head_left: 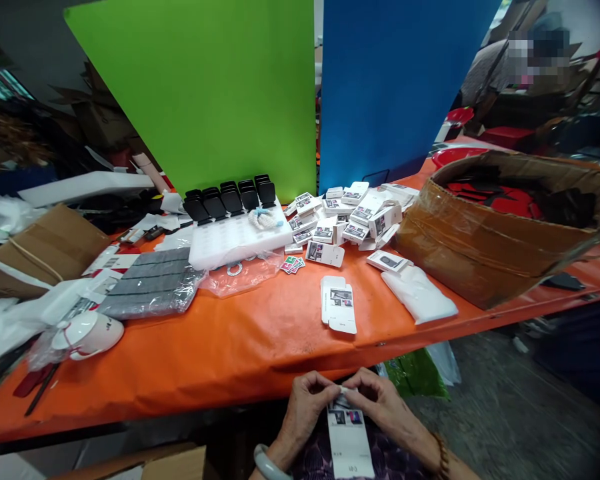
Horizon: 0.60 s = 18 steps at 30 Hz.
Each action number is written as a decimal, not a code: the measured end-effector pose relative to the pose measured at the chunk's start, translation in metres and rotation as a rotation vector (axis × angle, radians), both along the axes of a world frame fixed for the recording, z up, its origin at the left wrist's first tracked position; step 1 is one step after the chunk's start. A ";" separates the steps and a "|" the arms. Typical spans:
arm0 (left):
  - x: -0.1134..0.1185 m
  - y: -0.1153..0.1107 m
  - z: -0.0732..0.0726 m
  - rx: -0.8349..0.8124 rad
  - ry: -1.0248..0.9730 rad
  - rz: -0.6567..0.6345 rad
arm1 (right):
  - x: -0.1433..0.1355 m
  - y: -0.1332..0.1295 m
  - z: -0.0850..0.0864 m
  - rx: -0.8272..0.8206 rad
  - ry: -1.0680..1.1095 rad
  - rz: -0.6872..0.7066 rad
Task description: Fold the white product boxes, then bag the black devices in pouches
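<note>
Low in the head view, just off the table's front edge, my left hand (306,407) and my right hand (380,407) meet with their fingertips pinched together. Between them is a white printed carton (350,448), its long end hanging down over the lap. Fingers and thumbs close on its upper end, where a small whitish bit shows; its exact shape is too small to make out. Ahead on the table lies a flattened white carton (339,305) with similar pictures printed on it.
An orange-covered table (260,340) stretches across. Piled small white boxes (350,217) stand behind, beside a white foam block (235,240) with black stands (230,199). At right is a big cardboard box (460,247); at left, a white cup (93,333) and grey wrapped sheets (153,283).
</note>
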State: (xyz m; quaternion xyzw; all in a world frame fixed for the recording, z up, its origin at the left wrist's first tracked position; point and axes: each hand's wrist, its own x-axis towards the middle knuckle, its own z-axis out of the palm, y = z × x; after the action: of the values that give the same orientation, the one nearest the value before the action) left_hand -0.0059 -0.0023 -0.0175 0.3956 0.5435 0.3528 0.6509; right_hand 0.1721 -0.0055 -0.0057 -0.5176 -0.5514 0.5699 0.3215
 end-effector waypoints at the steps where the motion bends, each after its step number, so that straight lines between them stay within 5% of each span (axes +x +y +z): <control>1: 0.001 -0.001 -0.002 -0.004 -0.024 -0.010 | 0.001 -0.001 0.000 0.013 -0.039 0.019; 6: 0.006 0.011 0.005 0.141 -0.057 0.057 | 0.008 0.028 0.017 -0.038 -0.095 0.184; 10: 0.003 0.036 0.028 0.230 -0.012 0.215 | 0.017 0.103 0.073 0.031 -0.122 0.251; 15: -0.001 0.055 0.043 0.309 0.146 0.268 | 0.023 0.196 0.155 0.492 0.076 -0.336; 18: 0.006 0.056 0.041 0.402 0.269 0.200 | 0.017 0.212 0.161 0.647 -0.070 -0.395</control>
State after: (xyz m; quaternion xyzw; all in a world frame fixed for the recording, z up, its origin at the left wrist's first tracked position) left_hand 0.0001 0.0534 0.0231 0.5045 0.5806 0.4605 0.4430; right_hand 0.1893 0.2062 0.1551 -0.5047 -0.6033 0.2753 0.5528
